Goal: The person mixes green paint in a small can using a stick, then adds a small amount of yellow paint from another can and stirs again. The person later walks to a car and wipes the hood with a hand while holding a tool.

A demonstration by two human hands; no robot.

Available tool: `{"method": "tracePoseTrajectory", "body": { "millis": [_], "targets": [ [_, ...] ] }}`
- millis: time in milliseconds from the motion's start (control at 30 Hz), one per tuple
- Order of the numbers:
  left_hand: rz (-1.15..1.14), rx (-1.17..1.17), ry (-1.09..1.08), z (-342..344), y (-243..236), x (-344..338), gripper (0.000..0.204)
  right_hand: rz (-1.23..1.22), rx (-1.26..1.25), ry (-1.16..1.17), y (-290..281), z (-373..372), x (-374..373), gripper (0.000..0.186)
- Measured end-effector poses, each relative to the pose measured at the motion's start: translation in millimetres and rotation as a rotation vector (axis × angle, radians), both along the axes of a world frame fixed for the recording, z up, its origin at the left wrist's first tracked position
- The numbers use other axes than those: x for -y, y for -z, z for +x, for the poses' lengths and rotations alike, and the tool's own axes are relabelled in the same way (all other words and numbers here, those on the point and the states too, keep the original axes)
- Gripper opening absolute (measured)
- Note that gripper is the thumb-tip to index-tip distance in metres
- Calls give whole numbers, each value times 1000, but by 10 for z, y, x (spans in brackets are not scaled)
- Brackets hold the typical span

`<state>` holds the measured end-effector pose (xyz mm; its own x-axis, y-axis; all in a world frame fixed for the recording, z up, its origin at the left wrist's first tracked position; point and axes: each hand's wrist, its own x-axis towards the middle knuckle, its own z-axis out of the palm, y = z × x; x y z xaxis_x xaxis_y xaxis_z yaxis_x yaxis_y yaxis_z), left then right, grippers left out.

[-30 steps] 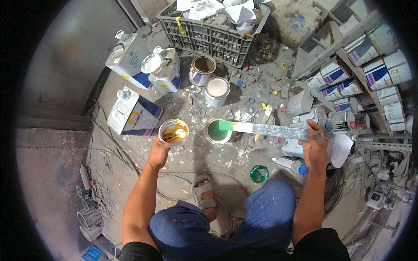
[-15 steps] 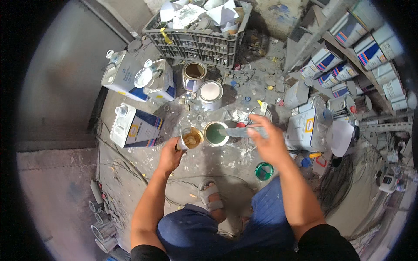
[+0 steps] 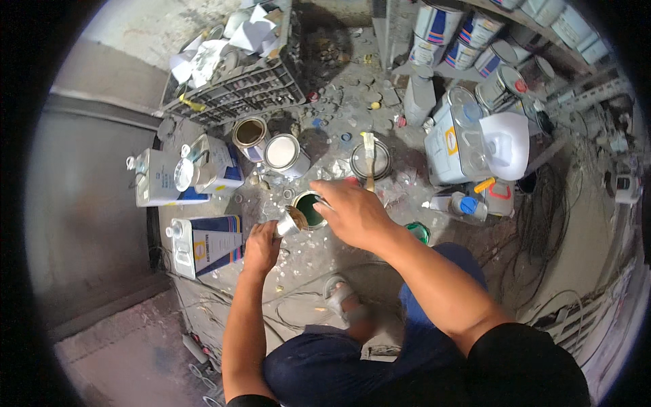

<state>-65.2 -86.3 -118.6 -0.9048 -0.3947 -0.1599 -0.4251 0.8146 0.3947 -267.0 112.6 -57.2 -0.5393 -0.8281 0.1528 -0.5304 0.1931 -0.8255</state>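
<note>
My left hand (image 3: 261, 244) grips a small cup (image 3: 289, 224) of tan paint, tilted toward an open can of green paint (image 3: 311, 209) on the floor. Right above that can, my right hand (image 3: 349, 210) is closed on a flat stirring stick that it mostly hides. A white-topped can (image 3: 281, 152) and an open can with brown inside (image 3: 249, 132) stand just beyond. A brush (image 3: 369, 154) lies across another can behind my right hand, and a green-coated container (image 3: 418, 230) sits beside my right forearm.
Metal jerrycans (image 3: 203, 245) stand at left beside a grey door. A black crate (image 3: 237, 95) of waste is at the back left. Shelved cans (image 3: 475, 30), a white jug (image 3: 444, 149) and coiled cables (image 3: 542, 224) fill the right. Debris litters the floor.
The cup in my left hand has come right and tipped toward the green can. My right hand has swung left with the stick, over that can. The view has turned.
</note>
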Motion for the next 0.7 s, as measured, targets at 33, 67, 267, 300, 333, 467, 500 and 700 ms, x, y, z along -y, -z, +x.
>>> {"method": "tracePoseTrajectory", "body": {
  "millis": [33,67,267,300,333,467,500,700],
  "targets": [
    [-23,-19,20,-37,-12,4,32,-3,-9,0,9,-18,-7,38],
    [-35,-15,35,-73,-25,10,31,7,-1,6,18,-34,-13,38],
    [-97,58,86,-310,-113,2,23,-10,46,31,25,-137,-7,38],
    [-108,86,74,-350,-128,-4,21,-3,56,29,20,-151,-6,38],
    [-120,96,73,-387,-142,-14,20,5,64,26,14,-162,-4,38],
    [-186,151,133,-494,-187,-51,13,-8,86,29,-5,-187,-9,35],
    [-178,143,128,-507,-194,-60,12,-10,86,31,-5,-188,-9,35],
    [-185,136,121,-543,-220,-85,11,-36,81,34,40,-176,-3,34]
  ]
}}
